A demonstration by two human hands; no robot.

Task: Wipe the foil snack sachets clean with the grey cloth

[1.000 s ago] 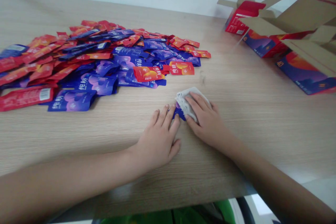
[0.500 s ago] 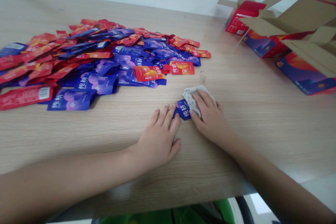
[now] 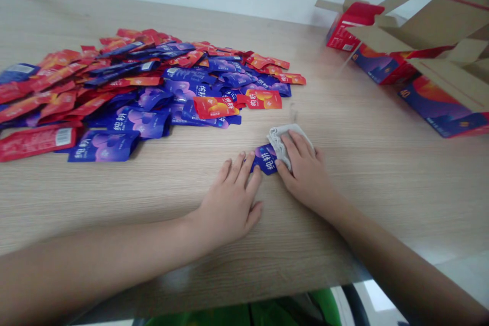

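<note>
A blue-purple sachet with white characters lies flat on the wooden table, partly covered at both ends. My left hand lies palm down with its fingers stretched out, the fingertips pressing on the sachet's left end. A folded whitish cloth rests over the sachet's right part. My right hand grips this cloth from above, fingers bent over it and the thumb at its near edge. The sachet's right end is hidden under cloth and hand.
A heap of red and blue sachets spreads across the table's left and middle. Open cardboard boxes stand at the right: a small red box, and two blue-and-red boxes, one behind and one nearer. The table's front edge runs below my forearms.
Hardly anything differs. The whole view has shifted very slightly, and both hands keep their places on the sachet and the cloth.
</note>
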